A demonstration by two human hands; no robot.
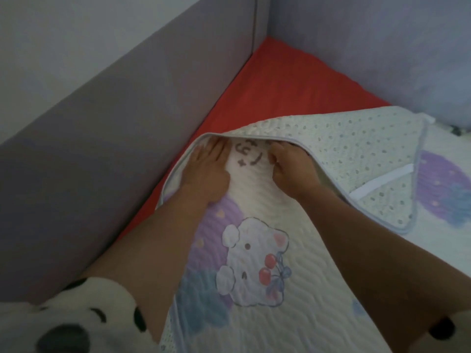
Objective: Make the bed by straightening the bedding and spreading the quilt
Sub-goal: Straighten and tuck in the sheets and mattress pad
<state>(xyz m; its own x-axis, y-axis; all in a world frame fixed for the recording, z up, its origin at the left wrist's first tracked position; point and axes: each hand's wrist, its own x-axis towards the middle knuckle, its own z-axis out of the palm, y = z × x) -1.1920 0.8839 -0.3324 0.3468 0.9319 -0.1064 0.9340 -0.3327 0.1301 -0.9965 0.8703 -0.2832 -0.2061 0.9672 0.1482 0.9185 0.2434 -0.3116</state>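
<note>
Fingertips of both hands are hidden under the folded-back flap (356, 149) of the quilt (254, 314). Left hand (209, 164) flat, fingers straight, pressing the quilt. Right hand (293, 171) fingers curled, can't tell if grasping. Quilt lies on the bed, long edge beside grey side panel (114, 123). Bare red sheet (280, 82) beyond, toward the corner.

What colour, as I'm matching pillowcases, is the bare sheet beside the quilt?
The sheet beside the quilt is plain red; the head view shows it best.
</note>
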